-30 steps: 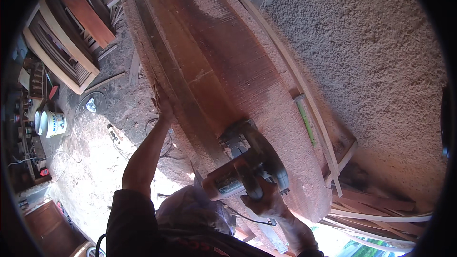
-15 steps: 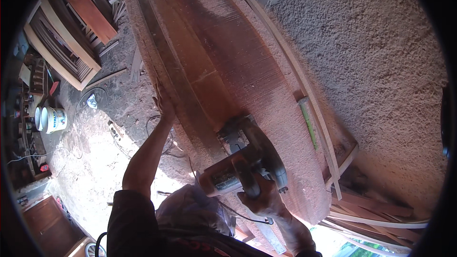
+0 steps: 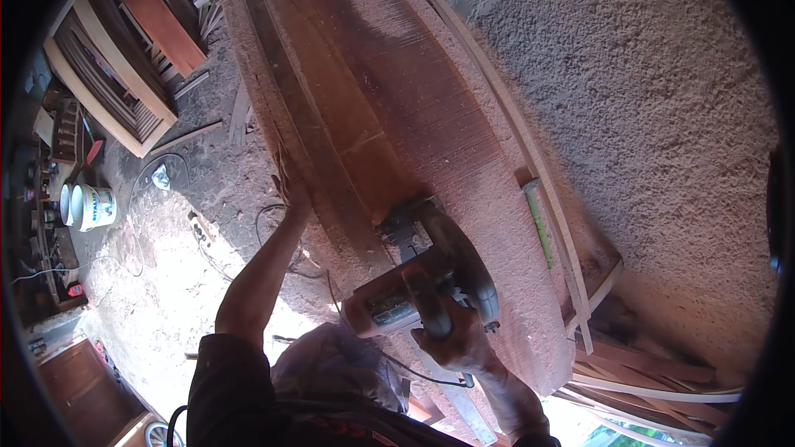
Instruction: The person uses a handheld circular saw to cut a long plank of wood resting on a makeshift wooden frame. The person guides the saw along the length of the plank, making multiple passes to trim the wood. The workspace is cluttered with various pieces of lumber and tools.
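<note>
A long reddish-brown wooden board point(image 3: 414, 116) runs from the top of the view down toward me, with pale sawdust over much of it. Near its closer end rests a dark corded power tool with a motor barrel and curved housing, which looks like a circular saw point(image 3: 447, 261). My right hand point(image 3: 455, 341) is closed round its rear handle. Farther up, my left hand point(image 3: 296, 190) lies against the board's left edge, fingers stretched along it and holding no tool. Where the saw's base meets the wood, its underside is hidden.
A thin wooden strip point(image 3: 513, 128) follows the board's right side beside a green-marked tool point(image 3: 540, 223). White buckets point(image 3: 93, 207), a cable point(image 3: 132, 236) and curved slatted wooden frames point(image 3: 108, 58) are at the left. Thick sawdust point(image 3: 629, 99) spreads at right; loose strips point(image 3: 654, 364) lie below it.
The saw has shifted slightly away from me along the board, closer to a joint line in the wood. My left hand stays at the board's edge.
</note>
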`<action>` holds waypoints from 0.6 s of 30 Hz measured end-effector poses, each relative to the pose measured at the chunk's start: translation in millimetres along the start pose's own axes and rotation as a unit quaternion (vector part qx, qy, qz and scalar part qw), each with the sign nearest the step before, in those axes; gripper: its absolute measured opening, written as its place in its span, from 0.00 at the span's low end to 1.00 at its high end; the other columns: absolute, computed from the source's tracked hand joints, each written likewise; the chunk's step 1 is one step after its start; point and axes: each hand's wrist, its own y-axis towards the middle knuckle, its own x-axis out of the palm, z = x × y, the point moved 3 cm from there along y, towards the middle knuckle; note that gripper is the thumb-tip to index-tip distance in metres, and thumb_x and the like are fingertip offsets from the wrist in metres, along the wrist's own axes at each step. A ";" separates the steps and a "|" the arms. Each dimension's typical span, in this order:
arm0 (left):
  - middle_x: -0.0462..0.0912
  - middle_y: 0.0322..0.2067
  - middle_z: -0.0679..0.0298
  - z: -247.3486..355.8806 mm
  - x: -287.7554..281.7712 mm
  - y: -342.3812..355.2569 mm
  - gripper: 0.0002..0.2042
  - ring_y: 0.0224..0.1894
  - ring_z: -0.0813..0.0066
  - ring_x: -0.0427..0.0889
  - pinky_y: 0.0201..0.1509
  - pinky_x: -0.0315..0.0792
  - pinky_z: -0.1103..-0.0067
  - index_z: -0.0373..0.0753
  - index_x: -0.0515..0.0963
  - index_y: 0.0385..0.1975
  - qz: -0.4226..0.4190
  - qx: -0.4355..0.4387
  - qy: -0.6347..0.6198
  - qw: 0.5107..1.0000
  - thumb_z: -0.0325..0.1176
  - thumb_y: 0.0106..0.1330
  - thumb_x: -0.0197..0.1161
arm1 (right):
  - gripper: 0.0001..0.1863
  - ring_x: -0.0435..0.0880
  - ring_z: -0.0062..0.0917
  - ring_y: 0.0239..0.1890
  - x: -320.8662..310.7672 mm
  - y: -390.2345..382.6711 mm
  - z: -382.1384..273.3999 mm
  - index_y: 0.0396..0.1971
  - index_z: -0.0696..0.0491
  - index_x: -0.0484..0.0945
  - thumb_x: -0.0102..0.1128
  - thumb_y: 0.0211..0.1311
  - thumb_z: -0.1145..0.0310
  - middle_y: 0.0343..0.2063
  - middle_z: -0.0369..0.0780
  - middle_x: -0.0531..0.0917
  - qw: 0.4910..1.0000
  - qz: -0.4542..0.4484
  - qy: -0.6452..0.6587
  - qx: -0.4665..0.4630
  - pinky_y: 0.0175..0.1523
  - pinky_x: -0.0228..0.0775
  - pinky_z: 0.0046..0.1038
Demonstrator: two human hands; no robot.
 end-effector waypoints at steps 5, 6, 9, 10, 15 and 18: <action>0.50 0.81 0.61 9.3 -2.2 -0.3 0.32 0.83 0.64 0.44 0.82 0.29 0.56 0.46 0.50 0.80 0.007 -0.010 0.016 1.000 0.54 0.83 0.21 | 0.25 0.87 0.30 0.33 0.7 5.3 -0.7 0.50 0.61 0.80 0.73 0.51 0.68 0.31 0.45 0.86 0.999 -0.013 0.000 0.050 0.40 0.79 0.34; 0.50 0.81 0.61 8.4 -3.2 0.4 0.32 0.83 0.64 0.44 0.82 0.30 0.56 0.47 0.50 0.80 0.008 -0.014 0.016 1.000 0.54 0.83 0.21 | 0.25 0.87 0.30 0.33 1.6 7.0 -1.1 0.50 0.61 0.80 0.73 0.51 0.68 0.30 0.45 0.86 0.999 -0.010 0.003 0.045 0.40 0.78 0.34; 0.50 0.81 0.63 10.0 -7.7 -4.0 0.31 0.83 0.63 0.43 0.81 0.31 0.55 0.47 0.49 0.81 -0.002 0.018 0.045 0.999 0.53 0.83 0.21 | 0.26 0.87 0.29 0.32 4.6 14.5 0.3 0.51 0.61 0.80 0.74 0.51 0.68 0.30 0.45 0.86 0.999 -0.003 0.005 0.037 0.39 0.78 0.33; 0.50 0.81 0.63 11.8 -5.7 -3.9 0.31 0.83 0.63 0.43 0.81 0.30 0.55 0.47 0.49 0.81 0.001 0.019 0.046 0.999 0.53 0.83 0.21 | 0.26 0.87 0.29 0.32 5.1 17.5 0.1 0.51 0.60 0.80 0.74 0.51 0.68 0.30 0.45 0.86 0.999 -0.001 0.005 0.035 0.39 0.78 0.33; 0.52 0.80 0.61 25.0 -5.6 -8.4 0.31 0.83 0.62 0.44 0.81 0.28 0.55 0.48 0.50 0.81 -0.005 -0.018 0.019 1.000 0.53 0.83 0.22 | 0.27 0.85 0.26 0.30 7.6 32.4 -0.9 0.52 0.60 0.79 0.74 0.52 0.69 0.29 0.43 0.86 0.999 -0.006 -0.013 0.033 0.38 0.78 0.32; 0.53 0.80 0.61 24.1 -8.6 -8.4 0.32 0.83 0.62 0.44 0.81 0.26 0.55 0.48 0.50 0.80 0.007 0.023 0.045 0.999 0.54 0.82 0.22 | 0.27 0.84 0.24 0.29 6.9 41.0 -6.7 0.53 0.60 0.79 0.74 0.52 0.69 0.28 0.41 0.85 0.999 -0.006 -0.013 0.031 0.38 0.77 0.32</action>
